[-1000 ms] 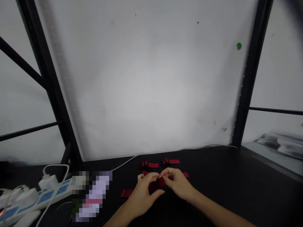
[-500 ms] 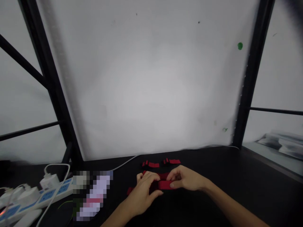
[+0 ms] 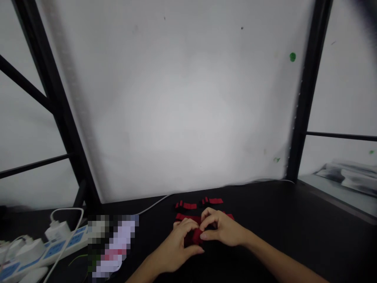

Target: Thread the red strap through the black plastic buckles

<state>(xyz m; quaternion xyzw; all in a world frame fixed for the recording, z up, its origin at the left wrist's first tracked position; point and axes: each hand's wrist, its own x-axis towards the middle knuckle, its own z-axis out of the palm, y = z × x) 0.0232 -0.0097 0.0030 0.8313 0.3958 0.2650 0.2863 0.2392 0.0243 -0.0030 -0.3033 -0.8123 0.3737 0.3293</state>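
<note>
A folded red strap (image 3: 196, 236) is between my two hands, low over the black table. My left hand (image 3: 178, 245) curls its fingers round the left side of the strap, its thumb stretched along the near side. From the right, my right hand (image 3: 222, 228) pinches the strap between thumb and fingers. Part of the strap is hidden behind the fingers. Just beyond the hands lies another red strap (image 3: 187, 217), partly covered by them. Farther back rest two short red straps with black parts, a left one (image 3: 188, 206) and a right one (image 3: 215, 201).
At the left are a white and blue power strip (image 3: 63, 245) with plugged-in chargers (image 3: 57, 231) and a pixelated item (image 3: 118, 243). A white cable (image 3: 156, 204) runs along the back of the black table (image 3: 265, 220). Black frame posts stand either side of a white panel (image 3: 188, 98).
My right hand has moved left, closer to my left hand. The red strap's stretched-out end is now bunched up between them. The view has shifted slightly.
</note>
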